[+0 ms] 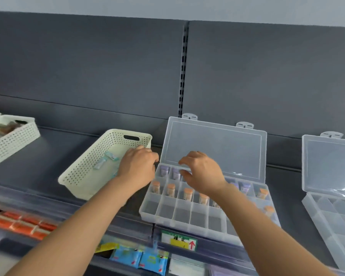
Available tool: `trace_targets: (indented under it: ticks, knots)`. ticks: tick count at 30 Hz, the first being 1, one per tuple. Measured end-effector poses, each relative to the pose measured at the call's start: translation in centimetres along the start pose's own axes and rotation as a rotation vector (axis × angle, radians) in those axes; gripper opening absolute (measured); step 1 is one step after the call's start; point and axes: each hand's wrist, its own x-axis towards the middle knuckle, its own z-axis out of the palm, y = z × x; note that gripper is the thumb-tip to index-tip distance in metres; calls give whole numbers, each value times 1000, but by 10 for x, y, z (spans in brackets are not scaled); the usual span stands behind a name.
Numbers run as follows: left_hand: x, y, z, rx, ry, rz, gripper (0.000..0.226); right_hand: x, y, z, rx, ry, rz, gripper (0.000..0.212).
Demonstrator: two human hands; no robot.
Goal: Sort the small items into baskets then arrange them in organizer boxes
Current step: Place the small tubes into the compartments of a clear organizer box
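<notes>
Organizer box (187,218) sits on the shelf (48,156) directly in front of you, with its clear lid (213,148) swung up at the 12 o'clock side and leaning toward the back panel, so every compartment is open to a reach from above. The row nearest 12 o'clock holds purple items (164,170), the middle row holds cork-topped vials (170,190) standing upright one per cell, and the row at the 6 o'clock edge looks empty; judge that row as the likely next to fill. The cream basket (84,172) lies just beside the box at its 9 o'clock, angled toward you, which keeps the transfer from basket to box short. A few teal packets (108,159) lie loose on its floor. Your left hand (137,166) is at the basket's 3 o'clock rim with its fingers (147,154) curled downward; you cannot tell from this view whether they pinch a packet or only rest on the rim. Your right hand (203,174) hovers over the back rows of the box, its fingers (187,158) spread and slightly bent, holding nothing visible. A second organizer box (331,216), also lid-up, stands at 3 o'clock, apparently unfilled. Another basket (12,140) with brownish contents stands well apart at 9 o'clock.
</notes>
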Motion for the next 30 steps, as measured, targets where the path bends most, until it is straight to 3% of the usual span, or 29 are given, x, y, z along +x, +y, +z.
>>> trace_targets:
  ticks: [8, 14, 19, 24, 26, 28, 30]
  knots:
    - [-15, -118, 8, 53, -269, -196, 32, 90, -94, 40, -22, -129, -148, 29]
    - [-10, -159, 40, -95, -442, -246, 29, 134, -131, 78, -374, -432, -138, 40]
    - [1, -164, 60, -269, -537, -285, 30, 146, -135, 95, -450, -640, -51, 47]
    - [13, -158, 68, -310, -591, -280, 32, 151, -135, 100, -404, -633, -24, 56]
    - [14, -157, 70, -342, -590, -287, 23, 150, -135, 100, -336, -586, 3, 58]
    - [14, -160, 68, -362, -530, -308, 7, 146, -134, 98, -231, -506, 44, 49]
    - [12, -164, 61, -393, -423, -333, 8, 139, -134, 92, -83, -384, 113, 32]
